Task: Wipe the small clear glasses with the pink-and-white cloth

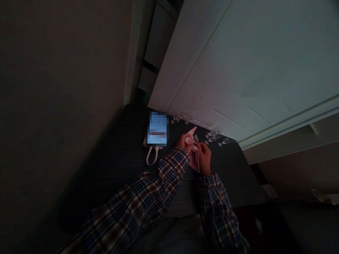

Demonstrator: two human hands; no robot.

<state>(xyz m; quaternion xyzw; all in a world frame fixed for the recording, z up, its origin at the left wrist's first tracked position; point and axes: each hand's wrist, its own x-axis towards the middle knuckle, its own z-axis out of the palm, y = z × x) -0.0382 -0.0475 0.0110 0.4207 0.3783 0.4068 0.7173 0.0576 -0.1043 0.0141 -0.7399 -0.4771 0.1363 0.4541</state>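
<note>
A pink cloth [195, 163] is bunched between my two hands, with one corner sticking up and a fold hanging below. My left hand [183, 142] is closed around the cloth. A small clear glass [195, 138] shows between the hands, partly hidden by fingers and cloth. My right hand [205, 157] has its fingers pinched at the lower part of this glass, against the cloth. The exact grip is hard to see in the dim light.
A lit phone [158, 128], its screen blurred, stands left of my hands, with a white cable loop [152, 158] below it. Several small stemmed glasses [213, 135] lie along the back of the dark table [111, 169]. A white panel [225, 70] rises behind.
</note>
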